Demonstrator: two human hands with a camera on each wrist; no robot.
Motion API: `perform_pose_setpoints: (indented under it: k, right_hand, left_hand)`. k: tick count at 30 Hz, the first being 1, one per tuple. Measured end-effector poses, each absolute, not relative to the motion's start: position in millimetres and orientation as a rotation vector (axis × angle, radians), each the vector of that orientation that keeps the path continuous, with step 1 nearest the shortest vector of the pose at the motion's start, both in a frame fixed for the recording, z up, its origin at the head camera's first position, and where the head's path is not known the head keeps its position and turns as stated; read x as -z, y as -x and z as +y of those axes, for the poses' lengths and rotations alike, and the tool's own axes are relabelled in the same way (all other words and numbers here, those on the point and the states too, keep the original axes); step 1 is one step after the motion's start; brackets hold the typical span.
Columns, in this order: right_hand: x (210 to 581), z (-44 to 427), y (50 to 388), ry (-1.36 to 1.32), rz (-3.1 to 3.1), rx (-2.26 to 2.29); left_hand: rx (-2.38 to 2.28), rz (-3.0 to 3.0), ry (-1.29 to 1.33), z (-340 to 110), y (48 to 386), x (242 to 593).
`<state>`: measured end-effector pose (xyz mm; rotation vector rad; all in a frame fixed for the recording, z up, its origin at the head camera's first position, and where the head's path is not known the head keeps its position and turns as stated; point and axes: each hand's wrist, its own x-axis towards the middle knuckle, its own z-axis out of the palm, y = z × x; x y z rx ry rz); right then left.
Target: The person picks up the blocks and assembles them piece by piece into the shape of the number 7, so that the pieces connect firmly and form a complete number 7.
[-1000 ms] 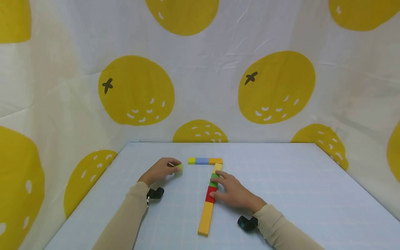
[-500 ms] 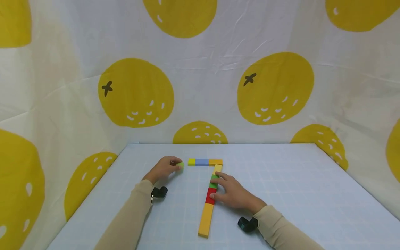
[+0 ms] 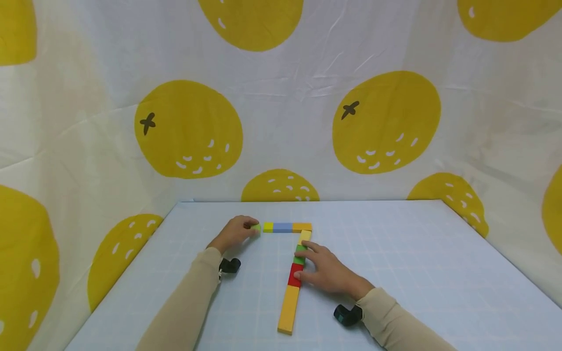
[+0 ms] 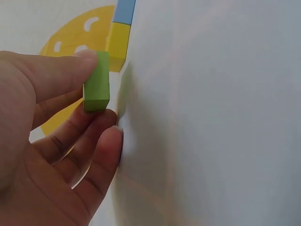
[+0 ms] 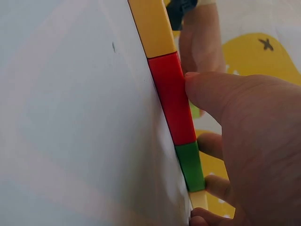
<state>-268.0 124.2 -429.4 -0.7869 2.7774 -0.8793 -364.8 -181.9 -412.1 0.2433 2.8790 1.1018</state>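
My left hand pinches a small light green block between thumb and fingers. In the head view the block lies just left of a short row: a yellow block, a blue block and an orange block. From the row's right end a second line runs toward me, with a pale yellow block, a green block, a red block and a long orange-yellow block. My right hand rests along this line, thumb at the red block, relaxed fingers by the green and pale yellow ones.
The blocks lie on a table with a pale checked cover. Behind and left of it hangs a white curtain printed with big yellow fruit. A black wrist camera sits at my right wrist, another at my left.
My left hand has moved right and slightly away from me, bringing the light green block closer to the yellow block. My right hand has stayed in place.
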Motion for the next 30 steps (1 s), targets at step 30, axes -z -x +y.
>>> perform_pose_setpoints:
  k: [30]
  right_hand:
    - [429.8, 124.2, 268.3, 0.799, 2.796, 0.841]
  left_hand:
    - [-1.056, 2.886, -0.189, -169.2, 371.3, 409.3]
